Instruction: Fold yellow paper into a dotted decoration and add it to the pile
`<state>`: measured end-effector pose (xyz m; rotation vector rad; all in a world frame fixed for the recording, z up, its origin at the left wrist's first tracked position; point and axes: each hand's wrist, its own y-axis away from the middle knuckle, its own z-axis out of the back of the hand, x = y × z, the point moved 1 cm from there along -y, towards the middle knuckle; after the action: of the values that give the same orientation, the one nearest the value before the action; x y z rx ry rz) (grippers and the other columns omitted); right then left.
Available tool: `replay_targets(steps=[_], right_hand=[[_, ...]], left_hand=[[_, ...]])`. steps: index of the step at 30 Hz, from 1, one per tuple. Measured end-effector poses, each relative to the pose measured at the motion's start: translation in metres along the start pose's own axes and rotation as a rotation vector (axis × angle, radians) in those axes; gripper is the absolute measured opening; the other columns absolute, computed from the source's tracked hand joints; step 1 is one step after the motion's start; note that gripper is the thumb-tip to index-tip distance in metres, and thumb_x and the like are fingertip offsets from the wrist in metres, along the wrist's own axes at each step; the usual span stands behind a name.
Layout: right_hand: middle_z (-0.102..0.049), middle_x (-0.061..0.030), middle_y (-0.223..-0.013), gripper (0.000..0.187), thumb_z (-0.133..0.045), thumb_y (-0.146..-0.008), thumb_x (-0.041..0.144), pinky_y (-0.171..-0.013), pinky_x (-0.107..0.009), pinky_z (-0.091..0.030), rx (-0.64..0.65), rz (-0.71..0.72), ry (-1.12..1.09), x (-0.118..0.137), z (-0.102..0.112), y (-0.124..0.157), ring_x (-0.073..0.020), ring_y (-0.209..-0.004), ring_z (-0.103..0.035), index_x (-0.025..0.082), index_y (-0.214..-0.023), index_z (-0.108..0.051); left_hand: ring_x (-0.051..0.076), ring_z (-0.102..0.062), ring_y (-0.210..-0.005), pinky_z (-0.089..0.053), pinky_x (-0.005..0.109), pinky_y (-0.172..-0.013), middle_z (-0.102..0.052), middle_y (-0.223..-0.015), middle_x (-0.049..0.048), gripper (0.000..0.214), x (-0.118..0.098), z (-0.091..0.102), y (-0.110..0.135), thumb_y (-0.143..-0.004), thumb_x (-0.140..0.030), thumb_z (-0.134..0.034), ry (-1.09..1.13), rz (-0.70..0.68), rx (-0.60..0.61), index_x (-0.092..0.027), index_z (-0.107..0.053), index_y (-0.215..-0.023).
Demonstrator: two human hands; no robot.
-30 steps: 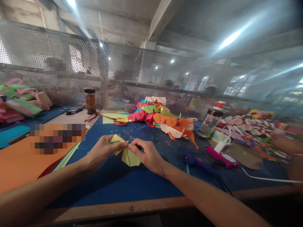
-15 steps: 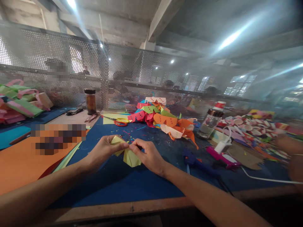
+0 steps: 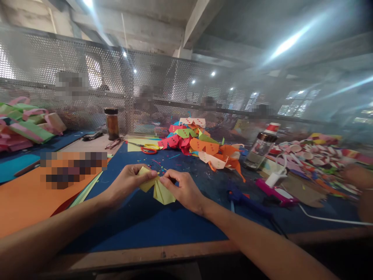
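Note:
Between my hands is a folded piece of yellow paper [image 3: 163, 194], creased into two flared parts with a narrow middle, held above the blue table surface [image 3: 140, 229]. My left hand [image 3: 132, 179] pinches its left part, thumb on top. With thumb and fingertips together, my right hand [image 3: 182, 188] grips it near the middle; the exact contact is partly hidden by the fingers. Just beyond lie small coloured paper scraps [image 3: 159, 165] and scissors [image 3: 150, 148] with red and yellow handles. A pile of folded coloured paper pieces [image 3: 205, 146] with dots sits behind them.
Orange paper sheets [image 3: 26, 202] lie at left. A dark-lidded jar [image 3: 112, 124] stands behind. To the right are a blue glue gun [image 3: 250, 204], a clear bottle [image 3: 260, 149], a pink power strip [image 3: 276, 193] with a white cord, and a blurred co-worker's arm [image 3: 357, 179].
My left thumb has drawn back slightly from my right fingertips, showing more of the paper's middle. Both hands still hold the yellow paper. The view has shifted a little.

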<state>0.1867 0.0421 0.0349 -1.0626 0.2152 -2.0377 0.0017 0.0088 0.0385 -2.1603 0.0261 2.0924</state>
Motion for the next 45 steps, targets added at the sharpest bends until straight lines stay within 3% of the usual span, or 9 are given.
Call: replay_targets(steps=[6,17,24,30,45], right_hand=[[-0.056,0.0025,-0.066,0.031,-0.052,-0.095,0.038,-0.057,-0.023,-0.036,-0.049,-0.019,-0.023,-0.001,0.001,-0.001,-0.0106,-0.061,-0.049,0.018,-0.074,-0.062],[-0.058,0.0018,-0.067,0.037,-0.051,-0.096,0.046,-0.057,-0.023,-0.036,-0.049,-0.019,-0.013,0.0,0.002,-0.002,-0.0113,-0.061,-0.05,0.018,-0.075,-0.063],[-0.05,0.0037,-0.063,0.042,-0.049,-0.096,0.052,-0.055,-0.024,-0.032,-0.021,-0.071,-0.017,-0.004,0.003,-0.003,-0.0107,-0.059,-0.044,0.018,-0.073,-0.057],[-0.036,0.0061,-0.058,0.049,-0.05,-0.094,0.058,-0.053,-0.024,-0.027,-0.075,-0.088,0.027,-0.008,0.004,-0.003,-0.0094,-0.056,-0.035,0.019,-0.063,-0.045],[-0.036,0.0058,-0.058,0.052,-0.042,-0.094,0.064,-0.054,-0.024,-0.028,-0.128,-0.081,0.052,-0.006,0.006,-0.004,-0.0104,-0.056,-0.035,0.021,-0.065,-0.042]], left_hand=[[0.015,-0.057,-0.062,-0.042,0.024,-0.06,-0.067,-0.069,0.0036,0.038,0.002,0.007,-0.001,-0.084,-0.053,-0.064,-0.029,-0.013,0.004,-0.017,-0.069,-0.073],[0.019,-0.061,-0.062,-0.044,0.027,-0.06,-0.068,-0.066,0.0051,0.039,0.003,0.009,-0.001,-0.083,-0.053,-0.065,-0.043,-0.039,-0.02,-0.016,-0.071,-0.073],[0.019,-0.063,-0.063,-0.045,0.027,-0.062,-0.072,-0.07,0.0052,0.044,0.001,0.008,-0.001,-0.081,-0.057,-0.065,-0.049,-0.069,-0.103,-0.015,-0.075,-0.081],[0.018,-0.062,-0.061,-0.046,0.028,-0.063,-0.073,-0.072,0.0053,0.038,0.002,0.011,-0.002,-0.081,-0.054,-0.065,-0.045,-0.072,-0.123,-0.018,-0.076,-0.081],[0.017,-0.06,-0.062,-0.047,0.028,-0.065,-0.068,-0.068,0.004,0.036,-0.001,0.012,-0.005,-0.081,-0.051,-0.067,0.103,-0.07,-0.171,-0.016,-0.07,-0.074]])
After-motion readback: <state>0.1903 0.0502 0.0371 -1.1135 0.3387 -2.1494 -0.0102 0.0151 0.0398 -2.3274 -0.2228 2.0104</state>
